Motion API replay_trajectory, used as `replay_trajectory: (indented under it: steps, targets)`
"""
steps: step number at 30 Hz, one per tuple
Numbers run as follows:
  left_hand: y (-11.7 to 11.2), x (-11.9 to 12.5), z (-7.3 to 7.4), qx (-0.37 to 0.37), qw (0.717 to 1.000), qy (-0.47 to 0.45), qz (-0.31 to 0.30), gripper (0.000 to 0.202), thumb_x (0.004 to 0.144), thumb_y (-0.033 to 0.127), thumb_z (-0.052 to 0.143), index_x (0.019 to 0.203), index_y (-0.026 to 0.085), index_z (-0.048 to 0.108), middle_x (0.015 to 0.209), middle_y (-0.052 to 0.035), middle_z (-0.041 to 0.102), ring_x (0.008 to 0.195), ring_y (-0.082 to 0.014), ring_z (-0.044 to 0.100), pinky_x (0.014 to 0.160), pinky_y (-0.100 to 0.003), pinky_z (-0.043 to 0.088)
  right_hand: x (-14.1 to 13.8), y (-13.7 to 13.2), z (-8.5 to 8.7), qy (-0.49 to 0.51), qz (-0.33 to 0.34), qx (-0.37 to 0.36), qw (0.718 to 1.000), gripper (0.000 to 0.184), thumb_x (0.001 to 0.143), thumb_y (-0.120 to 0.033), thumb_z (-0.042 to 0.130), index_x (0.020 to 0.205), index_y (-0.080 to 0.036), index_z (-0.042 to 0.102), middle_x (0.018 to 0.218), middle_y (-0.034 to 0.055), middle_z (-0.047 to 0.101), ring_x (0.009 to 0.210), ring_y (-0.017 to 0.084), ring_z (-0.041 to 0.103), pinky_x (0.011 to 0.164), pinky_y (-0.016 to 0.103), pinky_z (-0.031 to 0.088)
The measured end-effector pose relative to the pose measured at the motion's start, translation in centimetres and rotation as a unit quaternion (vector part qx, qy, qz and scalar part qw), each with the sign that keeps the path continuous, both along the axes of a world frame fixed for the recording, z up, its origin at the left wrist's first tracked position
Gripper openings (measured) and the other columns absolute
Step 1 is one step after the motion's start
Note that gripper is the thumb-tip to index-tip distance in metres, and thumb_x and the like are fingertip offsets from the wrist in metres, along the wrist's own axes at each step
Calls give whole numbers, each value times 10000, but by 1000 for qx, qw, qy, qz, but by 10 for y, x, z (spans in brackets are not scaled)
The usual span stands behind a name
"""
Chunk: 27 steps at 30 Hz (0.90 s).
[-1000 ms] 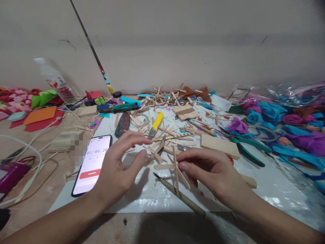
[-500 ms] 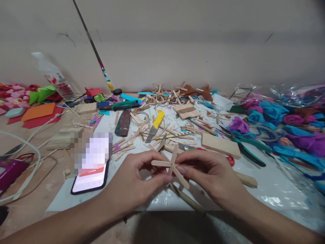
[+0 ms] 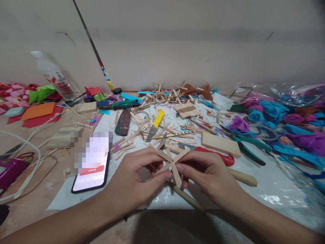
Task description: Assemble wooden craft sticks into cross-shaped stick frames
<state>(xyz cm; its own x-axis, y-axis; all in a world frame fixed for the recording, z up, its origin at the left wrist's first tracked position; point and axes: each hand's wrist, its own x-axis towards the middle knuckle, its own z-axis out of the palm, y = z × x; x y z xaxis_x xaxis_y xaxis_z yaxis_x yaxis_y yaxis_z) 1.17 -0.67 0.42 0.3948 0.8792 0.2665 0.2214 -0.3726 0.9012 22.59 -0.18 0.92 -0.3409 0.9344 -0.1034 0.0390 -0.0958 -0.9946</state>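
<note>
Between my two hands is a small cross of popsicle sticks [image 3: 180, 155], its flat wooden arms meeting at the middle. My left hand [image 3: 142, 176] pinches it from the left with thumb and fingers. From the right, my right hand [image 3: 209, 169] grips it too, the thumb pressed near the centre. Behind my right fingers lies a red-handled tool [image 3: 227, 158], partly covered by that hand. Below the cross a thin wooden rod [image 3: 189, 199] rests at the near edge of the white sheet [image 3: 76, 200].
A phone [image 3: 92, 181] lies left of my hands. Beyond them are a yellow utility knife [image 3: 157, 123], a wood block [image 3: 220, 145], green-handled pliers [image 3: 250, 152] and a pile of stick pieces [image 3: 165, 96]. A bottle [image 3: 56, 78] leans at the back left; crepe paper [image 3: 273, 113] lies right.
The popsicle-stick cross has turned within my fingers, so its arms now point diagonally. My hands stay in nearly the same place, and more of the red handle shows.
</note>
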Motion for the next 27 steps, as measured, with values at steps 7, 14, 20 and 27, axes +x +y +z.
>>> replay_trajectory:
  steps: [7, 14, 20, 27]
  targets:
    - [3, 2, -1, -54, 998, -30, 21, 125, 933, 171, 714, 874, 206, 818, 880, -33, 764, 820, -179, 711, 757, -286, 551, 0, -5, -5, 15, -7, -16, 1000, 195, 843, -359, 853, 802, -175, 805, 670, 42, 765, 554, 132, 682, 522, 209, 572]
    - [0, -3, -2, 169, 979, 51, 103, 107, 854, 141, 820, 872, 183, 724, 842, -12, 713, 784, -153, 650, 748, -281, 496, -1, -2, -14, 79, 7, -120, 990, 327, 849, -440, 854, 899, -149, 713, 773, 87, 811, 555, 165, 751, 470, 211, 572]
    - [2, -7, -2, 164, 980, 83, 73, 53, 923, 172, 744, 975, 173, 737, 880, -34, 733, 780, -155, 661, 740, -274, 511, -4, -4, -7, 53, 2, -80, 995, 344, 843, -455, 853, 868, -136, 726, 756, 93, 802, 575, 164, 749, 518, 229, 592]
    - [2, -7, -13, 168, 976, 133, 42, 135, 967, 148, 650, 885, 187, 750, 776, -3, 789, 615, -118, 679, 603, -224, 473, -5, -5, -11, 46, -11, -75, 996, 351, 846, -485, 841, 887, -148, 747, 657, 67, 777, 513, 153, 714, 497, 224, 574]
